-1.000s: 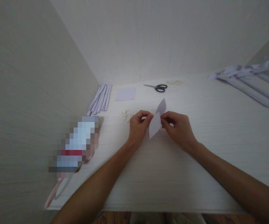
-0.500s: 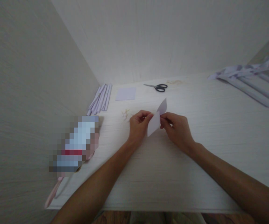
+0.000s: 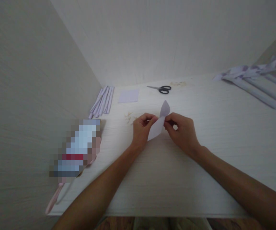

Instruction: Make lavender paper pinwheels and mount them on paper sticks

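A white sheet of paper (image 3: 156,128) is held above the table, bent so that its far corner stands up. My left hand (image 3: 142,127) pinches its left side between thumb and fingers. On the opposite side, my right hand (image 3: 180,127) has thumb and fingertips closed on the paper's edge near the bend. Beyond the hands lies a pair of scissors (image 3: 160,89) with black handles, its blades pointing left. A flat square of white paper (image 3: 128,96) rests to the left of the scissors.
Several rolled paper tubes (image 3: 103,99) lie by the left wall. A pixelated object with a pink strap (image 3: 54,199) is nearer me. Thin tan strands (image 3: 128,117) lie beside my left hand, more behind the scissors. Joined paper tubes (image 3: 255,88) fill the far right.
The paper has turned and bent differently between my hands; its upright corner has moved a little left. My right hand's fingers have shifted slightly. Both hands keep their hold.
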{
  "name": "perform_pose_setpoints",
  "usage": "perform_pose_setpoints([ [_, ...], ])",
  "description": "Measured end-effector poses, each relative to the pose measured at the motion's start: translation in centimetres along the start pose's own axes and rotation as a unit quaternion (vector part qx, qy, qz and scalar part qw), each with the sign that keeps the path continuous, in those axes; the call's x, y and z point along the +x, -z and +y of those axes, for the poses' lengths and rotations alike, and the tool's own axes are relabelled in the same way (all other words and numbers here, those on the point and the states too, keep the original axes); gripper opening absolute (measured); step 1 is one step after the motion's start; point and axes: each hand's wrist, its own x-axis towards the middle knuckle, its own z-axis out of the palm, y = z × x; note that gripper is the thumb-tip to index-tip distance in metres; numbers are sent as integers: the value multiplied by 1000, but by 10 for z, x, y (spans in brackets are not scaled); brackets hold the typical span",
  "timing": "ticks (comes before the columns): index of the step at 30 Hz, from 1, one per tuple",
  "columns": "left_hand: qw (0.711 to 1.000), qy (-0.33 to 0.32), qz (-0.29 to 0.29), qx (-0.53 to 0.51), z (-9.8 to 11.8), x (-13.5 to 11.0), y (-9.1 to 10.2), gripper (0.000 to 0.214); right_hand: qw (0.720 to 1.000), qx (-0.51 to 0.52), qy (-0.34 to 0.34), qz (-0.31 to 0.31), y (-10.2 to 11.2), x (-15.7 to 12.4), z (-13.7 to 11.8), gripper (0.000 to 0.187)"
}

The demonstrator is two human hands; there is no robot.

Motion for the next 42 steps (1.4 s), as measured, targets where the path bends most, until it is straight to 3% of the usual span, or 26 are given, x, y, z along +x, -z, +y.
perform_pose_setpoints([
  [4,1000,-9,7,25,-2,1,0,13,1000,14,-18,16,-1,0,2,12],
  [14,997,-56,-20,56,-8,-1,0,16,998,-17,-3,-57,2,2,4,22],
  [22,997,-58,-10,58,-2,-1,-1,16,999,-13,23,-33,1,-2,4,9],
  [27,985,-100,-39,134,-1,-4,-1,18,997,-22,57,-38,3,-2,1,12],
  [31,982,-106,-54,148,1,-6,0,25,998,-11,41,-48,4,-2,-1,13],
  [34,986,-99,-65,120,3,-6,1,27,999,17,25,-18,5,-1,-2,8],
  [37,983,-111,-77,122,6,-7,0,24,999,20,27,9,8,1,-2,21],
  [39,980,-118,-85,133,7,-9,-1,22,999,8,37,-5,9,2,1,31],
  [42,978,-117,-91,146,8,-10,-1,21,998,-6,45,-32,8,2,5,30],
])
